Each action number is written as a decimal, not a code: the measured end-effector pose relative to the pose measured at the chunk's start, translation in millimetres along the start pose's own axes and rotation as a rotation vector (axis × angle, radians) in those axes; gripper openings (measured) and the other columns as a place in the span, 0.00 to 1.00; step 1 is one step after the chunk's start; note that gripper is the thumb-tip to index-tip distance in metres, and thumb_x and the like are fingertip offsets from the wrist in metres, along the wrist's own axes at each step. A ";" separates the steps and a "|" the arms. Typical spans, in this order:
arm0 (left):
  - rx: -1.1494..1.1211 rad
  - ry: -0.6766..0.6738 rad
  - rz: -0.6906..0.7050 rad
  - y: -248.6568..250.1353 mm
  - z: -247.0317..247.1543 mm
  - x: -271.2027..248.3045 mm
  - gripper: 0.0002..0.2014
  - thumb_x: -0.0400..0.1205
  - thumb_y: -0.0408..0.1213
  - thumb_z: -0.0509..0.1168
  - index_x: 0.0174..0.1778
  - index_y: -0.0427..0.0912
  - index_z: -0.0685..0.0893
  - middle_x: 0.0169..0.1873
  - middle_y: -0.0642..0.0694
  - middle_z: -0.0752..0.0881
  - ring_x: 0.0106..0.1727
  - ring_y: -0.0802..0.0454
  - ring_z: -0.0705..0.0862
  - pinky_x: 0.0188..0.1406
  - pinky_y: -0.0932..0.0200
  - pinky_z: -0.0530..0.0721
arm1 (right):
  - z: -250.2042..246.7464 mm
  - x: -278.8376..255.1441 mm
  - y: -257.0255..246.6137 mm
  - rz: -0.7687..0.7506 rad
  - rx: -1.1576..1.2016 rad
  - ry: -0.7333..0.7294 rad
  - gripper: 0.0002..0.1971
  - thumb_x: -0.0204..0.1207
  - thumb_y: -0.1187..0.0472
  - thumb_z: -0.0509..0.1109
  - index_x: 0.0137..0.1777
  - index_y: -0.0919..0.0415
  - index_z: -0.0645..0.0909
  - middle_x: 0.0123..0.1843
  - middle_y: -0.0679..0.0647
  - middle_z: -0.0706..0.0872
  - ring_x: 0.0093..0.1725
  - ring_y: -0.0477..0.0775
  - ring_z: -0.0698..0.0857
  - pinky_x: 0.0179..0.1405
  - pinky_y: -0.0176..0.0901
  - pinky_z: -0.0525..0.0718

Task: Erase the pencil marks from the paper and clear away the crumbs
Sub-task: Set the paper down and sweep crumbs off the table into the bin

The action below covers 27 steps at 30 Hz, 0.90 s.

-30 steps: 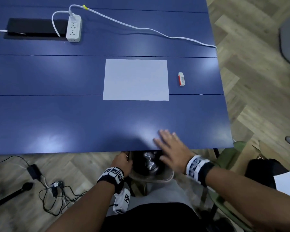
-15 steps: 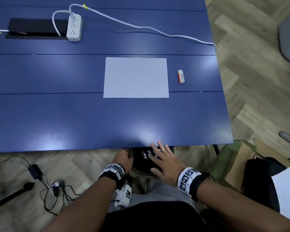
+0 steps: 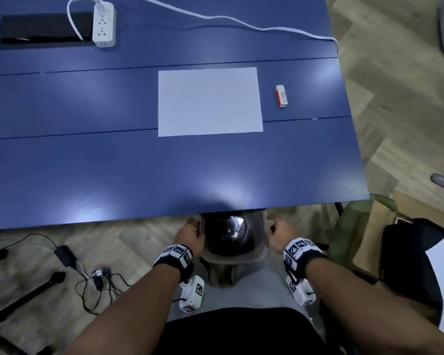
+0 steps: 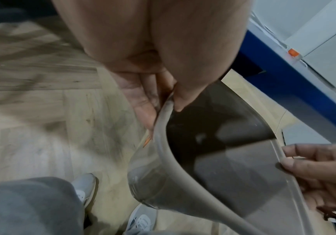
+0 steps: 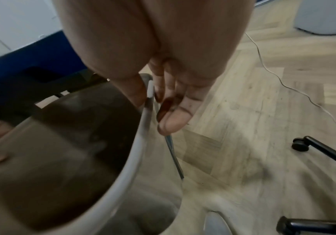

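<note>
Head view, paper (image 3: 210, 101), eraser (image 3: 281, 95), wrists neither

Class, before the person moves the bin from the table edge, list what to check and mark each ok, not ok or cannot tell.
1. Left hand grips the bin rim: ok.
2. Right hand grips the opposite rim: ok.
3. Bin lined with a dark bag: ok.
4. Paper free of pencil marks: cannot tell, too faint.
5. Crumbs off the table: cannot tell.
6. Eraser lying apart from the paper: ok.
</note>
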<state>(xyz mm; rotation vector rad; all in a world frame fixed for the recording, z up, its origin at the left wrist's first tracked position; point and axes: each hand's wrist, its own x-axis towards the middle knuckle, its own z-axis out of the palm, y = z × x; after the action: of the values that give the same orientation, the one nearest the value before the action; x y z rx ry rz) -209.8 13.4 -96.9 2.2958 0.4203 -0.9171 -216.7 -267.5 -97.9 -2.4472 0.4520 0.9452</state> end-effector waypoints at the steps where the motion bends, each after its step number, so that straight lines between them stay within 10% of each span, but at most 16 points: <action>1: 0.004 -0.004 -0.010 -3.5 1.5 0.9 0.07 0.79 0.34 0.67 0.48 0.43 0.74 0.41 0.37 0.91 0.46 0.35 0.88 0.44 0.50 0.84 | 0.8 7.6 -4.1 -0.001 -0.009 -0.015 0.15 0.77 0.54 0.68 0.62 0.57 0.81 0.45 0.58 0.90 0.48 0.62 0.88 0.47 0.44 0.82; 7: -0.026 -0.037 -0.059 -18.4 17.0 14.0 0.08 0.79 0.32 0.66 0.49 0.45 0.73 0.43 0.38 0.90 0.47 0.33 0.88 0.46 0.48 0.86 | 14.7 54.6 -16.0 0.006 -0.101 -0.120 0.18 0.75 0.49 0.67 0.62 0.55 0.83 0.61 0.55 0.87 0.59 0.62 0.86 0.58 0.48 0.84; 13: 0.030 -0.080 -0.126 -33.7 48.9 68.2 0.15 0.83 0.46 0.68 0.59 0.42 0.76 0.52 0.36 0.89 0.55 0.32 0.87 0.50 0.49 0.83 | 32.5 88.9 -7.3 -0.196 -0.387 -0.164 0.29 0.77 0.43 0.64 0.79 0.38 0.63 0.82 0.52 0.68 0.75 0.67 0.75 0.68 0.61 0.77; 18: 0.070 -0.143 -0.205 -45.2 70.4 111.6 0.17 0.83 0.44 0.67 0.63 0.40 0.77 0.60 0.35 0.87 0.60 0.33 0.86 0.57 0.45 0.84 | 74.9 132.8 11.0 -0.201 -0.559 -0.346 0.69 0.52 0.59 0.84 0.85 0.41 0.38 0.88 0.57 0.45 0.79 0.69 0.69 0.68 0.64 0.78; 21: 0.187 -0.207 -0.242 -57.1 86.8 130.6 0.17 0.83 0.43 0.66 0.65 0.40 0.77 0.66 0.35 0.84 0.65 0.34 0.85 0.62 0.43 0.83 | 102.5 157.2 16.4 -0.212 -0.398 -0.288 0.55 0.63 0.56 0.74 0.82 0.29 0.42 0.87 0.55 0.52 0.74 0.73 0.74 0.62 0.69 0.81; 27: 0.467 -0.270 -0.187 -71.5 120.6 168.3 0.20 0.88 0.33 0.58 0.77 0.34 0.73 0.72 0.33 0.79 0.72 0.34 0.80 0.71 0.43 0.78 | 134.1 181.3 32.4 -0.081 -0.365 -0.267 0.34 0.79 0.62 0.64 0.83 0.45 0.58 0.82 0.58 0.68 0.70 0.70 0.78 0.62 0.62 0.81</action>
<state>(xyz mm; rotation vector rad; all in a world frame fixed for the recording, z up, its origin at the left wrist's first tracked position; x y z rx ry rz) -187.0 -1.2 -314.2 2.5178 0.3321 -1.5322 -175.4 -246.1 -321.0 -2.5740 0.0920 1.3975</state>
